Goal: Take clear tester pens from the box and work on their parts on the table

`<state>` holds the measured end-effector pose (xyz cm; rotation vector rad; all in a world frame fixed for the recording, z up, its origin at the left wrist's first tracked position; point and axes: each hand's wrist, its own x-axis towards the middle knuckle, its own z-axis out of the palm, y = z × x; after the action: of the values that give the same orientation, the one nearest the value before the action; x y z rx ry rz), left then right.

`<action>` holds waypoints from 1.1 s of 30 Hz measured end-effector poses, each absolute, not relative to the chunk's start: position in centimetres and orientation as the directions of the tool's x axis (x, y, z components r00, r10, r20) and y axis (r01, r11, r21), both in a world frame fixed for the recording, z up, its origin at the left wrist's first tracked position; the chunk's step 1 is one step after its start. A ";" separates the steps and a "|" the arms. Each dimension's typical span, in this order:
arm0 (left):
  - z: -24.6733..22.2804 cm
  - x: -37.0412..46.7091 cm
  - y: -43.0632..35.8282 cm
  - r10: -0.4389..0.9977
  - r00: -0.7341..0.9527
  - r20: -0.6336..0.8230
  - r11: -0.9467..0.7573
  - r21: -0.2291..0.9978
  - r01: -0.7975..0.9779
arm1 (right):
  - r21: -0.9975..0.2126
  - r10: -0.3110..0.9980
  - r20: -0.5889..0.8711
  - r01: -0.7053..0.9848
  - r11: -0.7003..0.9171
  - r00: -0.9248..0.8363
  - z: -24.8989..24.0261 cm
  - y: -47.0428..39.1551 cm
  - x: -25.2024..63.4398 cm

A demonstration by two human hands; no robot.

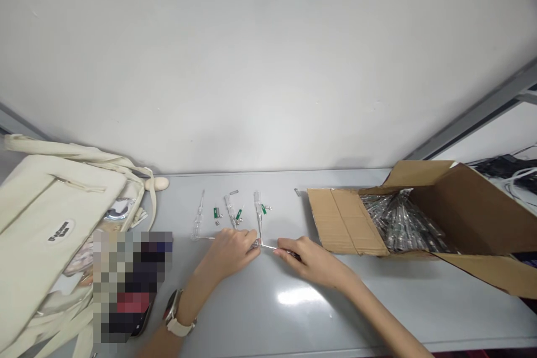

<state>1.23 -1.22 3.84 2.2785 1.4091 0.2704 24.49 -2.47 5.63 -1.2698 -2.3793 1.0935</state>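
My left hand [232, 251] is closed around a clear-handled screwdriver [254, 244], whose thin shaft sticks out to the left. In my right hand [304, 257] is a second screwdriver [269, 247], its shaft pointing left at the end of the first one's handle. Whether the tip is inside that handle is too small to tell. Behind my hands lie three clear screwdriver pieces [198, 218], partly hidden near my left fingers. Small green strips [216, 212] and tiny metal bits [217, 222] are beside them. A small spring-like part [297, 192] lies farther right.
An open cardboard box [348, 221] on the right holds many clear-handled screwdrivers [413, 226], its flaps spread over the grey table [251, 313]. A cream bag [62, 224] with straps fills the left side. Beside it is a blurred-out object [134, 285]. A wall [268, 67] stands behind.
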 end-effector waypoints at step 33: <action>5.5 0.5 -0.8 0.841 0.486 -0.239 -0.392 0.350 0.851 | 0.048 0.664 0.246 0.693 0.719 -0.706 3.8 -3.6 22.8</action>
<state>0.50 -0.78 5.54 2.3114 1.4039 -0.0319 22.81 -3.64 3.82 -1.0847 -2.7131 -0.2010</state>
